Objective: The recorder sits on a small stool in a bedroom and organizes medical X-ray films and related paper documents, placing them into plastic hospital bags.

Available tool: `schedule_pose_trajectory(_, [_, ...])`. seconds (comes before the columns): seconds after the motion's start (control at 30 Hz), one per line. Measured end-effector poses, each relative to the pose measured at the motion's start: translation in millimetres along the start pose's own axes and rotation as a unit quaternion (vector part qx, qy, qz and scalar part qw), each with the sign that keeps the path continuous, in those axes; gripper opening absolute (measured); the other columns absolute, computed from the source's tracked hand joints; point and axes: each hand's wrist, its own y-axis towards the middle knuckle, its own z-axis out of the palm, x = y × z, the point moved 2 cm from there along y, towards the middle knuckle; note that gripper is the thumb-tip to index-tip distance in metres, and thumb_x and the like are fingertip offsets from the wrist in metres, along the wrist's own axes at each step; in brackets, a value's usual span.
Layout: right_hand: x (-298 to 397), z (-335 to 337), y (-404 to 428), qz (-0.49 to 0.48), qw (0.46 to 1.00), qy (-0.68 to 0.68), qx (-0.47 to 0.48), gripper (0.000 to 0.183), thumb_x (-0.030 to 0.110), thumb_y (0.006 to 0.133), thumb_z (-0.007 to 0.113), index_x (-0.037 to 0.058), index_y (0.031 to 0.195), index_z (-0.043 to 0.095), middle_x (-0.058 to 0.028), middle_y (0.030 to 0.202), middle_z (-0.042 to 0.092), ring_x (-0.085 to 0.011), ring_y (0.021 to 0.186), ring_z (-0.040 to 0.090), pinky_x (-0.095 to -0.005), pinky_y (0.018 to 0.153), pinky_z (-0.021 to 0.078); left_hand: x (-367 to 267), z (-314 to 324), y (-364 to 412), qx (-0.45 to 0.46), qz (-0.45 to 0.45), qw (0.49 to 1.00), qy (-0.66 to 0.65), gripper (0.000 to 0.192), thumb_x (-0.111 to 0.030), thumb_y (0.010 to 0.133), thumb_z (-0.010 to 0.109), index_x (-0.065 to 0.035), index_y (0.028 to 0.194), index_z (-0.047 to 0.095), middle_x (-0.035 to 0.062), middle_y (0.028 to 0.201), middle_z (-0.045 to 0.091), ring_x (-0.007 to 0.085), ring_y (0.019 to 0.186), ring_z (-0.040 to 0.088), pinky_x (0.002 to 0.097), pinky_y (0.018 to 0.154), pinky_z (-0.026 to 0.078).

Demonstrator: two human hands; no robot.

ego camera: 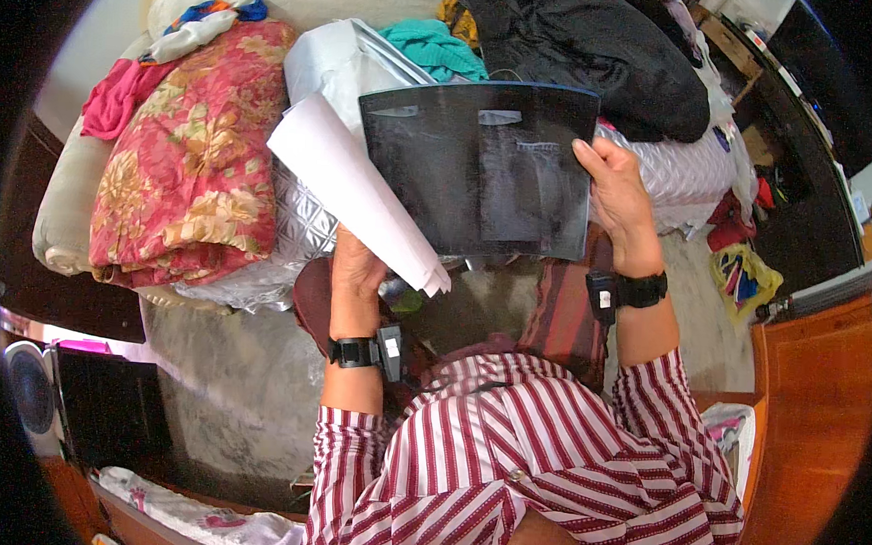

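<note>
A dark X-ray film [425, 178] is spread upright in front of me, bowed slightly, with pale image areas on it. My right hand [619, 192] pinches its right edge, the thumb on the near face. In my left hand [358, 262] is a loose roll of white paper sheets [359, 190], slanting up to the left. The roll overlaps the film's lower left corner. My left fingers are mostly behind the paper, so I cannot tell if they also touch the film. Each wrist wears a black strap with a small device.
Beyond the film stands a bed bearing a folded red floral quilt [195, 163], a white plastic bag [321, 59], a teal cloth [440, 49] and a black garment [580, 54]. A yellowish bag [745, 280] lies on the floor at right, near a wooden panel [820, 416].
</note>
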Motion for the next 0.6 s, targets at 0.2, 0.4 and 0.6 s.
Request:
schedule_pose_trajectory(0.2, [-9.2, -10.4, 5.6, 0.009, 1.0, 0.011, -0.023, 0.024, 0.012, 0.084, 0.062, 0.0109, 0.063, 0.05, 0.0089, 0.066, 0.046, -0.0007, 0.059, 0.039, -0.0187, 0.052, 0.0332, 14.7, -10.2, 6.2, -0.037, -0.034, 0.998, 0.025, 0.037, -0.014, 0.08, 0.065, -0.0028, 0.111, 0.049, 0.0071, 0.092, 0.059, 0.0184, 0.08, 0.061, 0.0333, 0.069, 0.053])
schedule_pose_trajectory(0.4, [-2.6, -8.0, 7.3, 0.063, 0.986, 0.146, -0.049, 0.02, 0.017, 0.087, 0.058, 0.0081, 0.07, 0.056, 0.0061, 0.07, 0.053, -0.002, 0.061, 0.045, -0.0198, 0.054, 0.0379, 27.1, -4.6, 6.5, -0.081, -0.039, 0.995, 0.041, 0.032, -0.013, 0.082, 0.062, -0.0023, 0.11, 0.049, 0.0083, 0.093, 0.059, 0.0198, 0.081, 0.061, 0.035, 0.067, 0.052])
schedule_pose_trajectory(0.6, [-36.0, -38.0, 6.2, 0.051, 0.997, 0.052, 0.028, 0.019, 0.019, 0.087, 0.058, 0.0012, 0.093, 0.06, 0.0023, 0.079, 0.058, -0.004, 0.067, 0.05, -0.0207, 0.054, 0.0392, 26.9, -16.2, 42.8, -0.049, -0.022, 0.992, 0.116, 0.025, -0.016, 0.085, 0.059, -0.0028, 0.106, 0.053, 0.0073, 0.089, 0.06, 0.0199, 0.077, 0.061, 0.0344, 0.064, 0.051])
